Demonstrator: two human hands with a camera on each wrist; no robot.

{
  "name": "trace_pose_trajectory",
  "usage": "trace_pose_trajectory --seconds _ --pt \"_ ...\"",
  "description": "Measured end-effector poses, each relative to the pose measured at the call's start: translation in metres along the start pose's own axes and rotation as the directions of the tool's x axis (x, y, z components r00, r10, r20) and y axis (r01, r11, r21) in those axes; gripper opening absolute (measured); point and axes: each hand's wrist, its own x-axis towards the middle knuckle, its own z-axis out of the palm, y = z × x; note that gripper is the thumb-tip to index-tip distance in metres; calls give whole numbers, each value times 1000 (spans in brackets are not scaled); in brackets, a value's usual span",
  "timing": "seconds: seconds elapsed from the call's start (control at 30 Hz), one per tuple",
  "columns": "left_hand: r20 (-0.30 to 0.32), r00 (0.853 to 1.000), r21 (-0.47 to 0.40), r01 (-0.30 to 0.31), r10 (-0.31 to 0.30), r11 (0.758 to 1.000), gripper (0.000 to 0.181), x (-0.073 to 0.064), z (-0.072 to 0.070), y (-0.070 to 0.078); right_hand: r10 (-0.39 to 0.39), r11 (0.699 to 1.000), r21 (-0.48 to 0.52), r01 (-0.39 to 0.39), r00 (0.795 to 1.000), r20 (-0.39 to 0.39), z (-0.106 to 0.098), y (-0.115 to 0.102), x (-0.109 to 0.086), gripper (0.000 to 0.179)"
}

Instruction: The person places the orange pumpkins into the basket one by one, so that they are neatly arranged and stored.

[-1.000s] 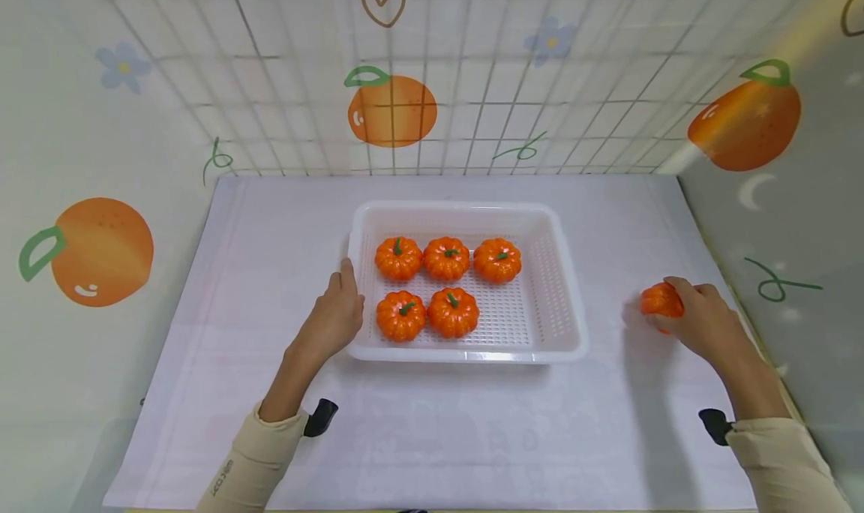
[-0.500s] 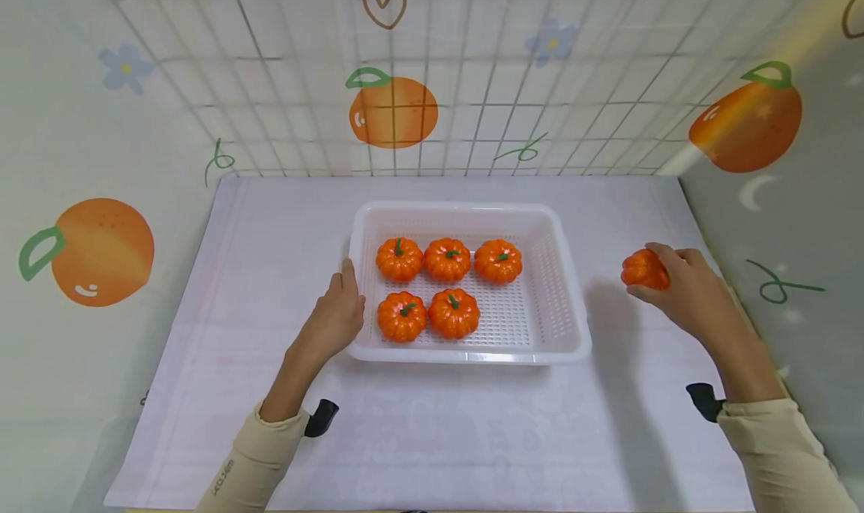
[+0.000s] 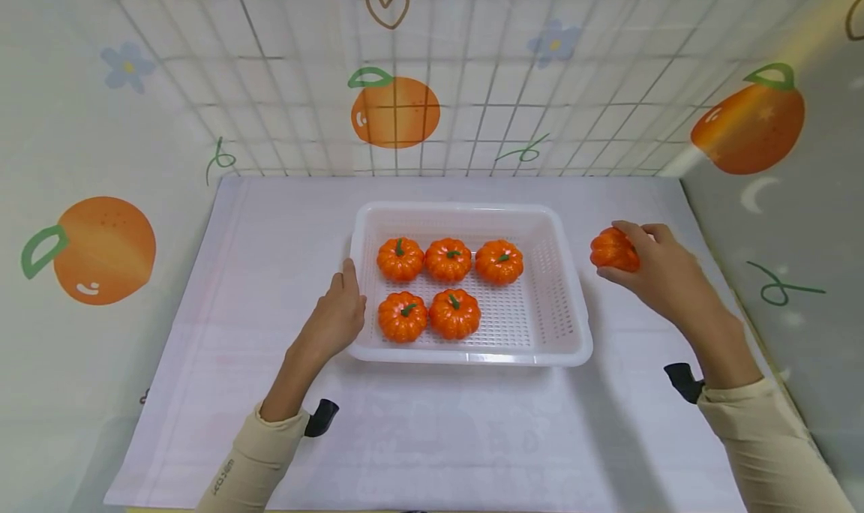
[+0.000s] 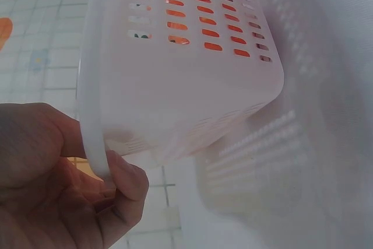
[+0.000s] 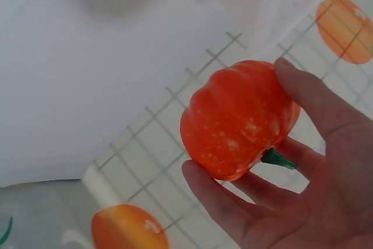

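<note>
A white perforated plastic basket (image 3: 466, 358) stands in the middle of the table. My left hand (image 3: 340, 310) holds its left rim; in the left wrist view, curled fingers (image 4: 125, 188) pinch that rim at a corner. Inside, small orange pumpkins with green stems form two rows: three behind, including a right-hand pumpkin (image 3: 499, 262), and two in front, including a front-left pumpkin (image 3: 402, 317). To the right of the basket, my right hand (image 3: 664, 277) grips another pumpkin (image 5: 233, 118) between thumb and fingers, above the table. Its green stem points toward the palm in the right wrist view.
A white cloth covers the table (image 3: 466, 438). Behind it rises a grid-patterned wall (image 3: 466, 115) printed with oranges, and a side wall (image 3: 776, 235) stands close to my right arm. Bare basket floor (image 3: 513, 325) shows at the front right, beside the front row.
My right hand has lifted the pumpkin and carried it left and toward the back, nearer the basket's right rim. My left hand and the basket have stayed in place.
</note>
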Motion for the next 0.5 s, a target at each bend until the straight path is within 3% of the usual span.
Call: trace_pose_trajectory --seconds 0.5 --pt "-9 1000 4 -5 5 1000 67 0 1 -1 -60 998 8 59 998 30 4 -44 9 74"
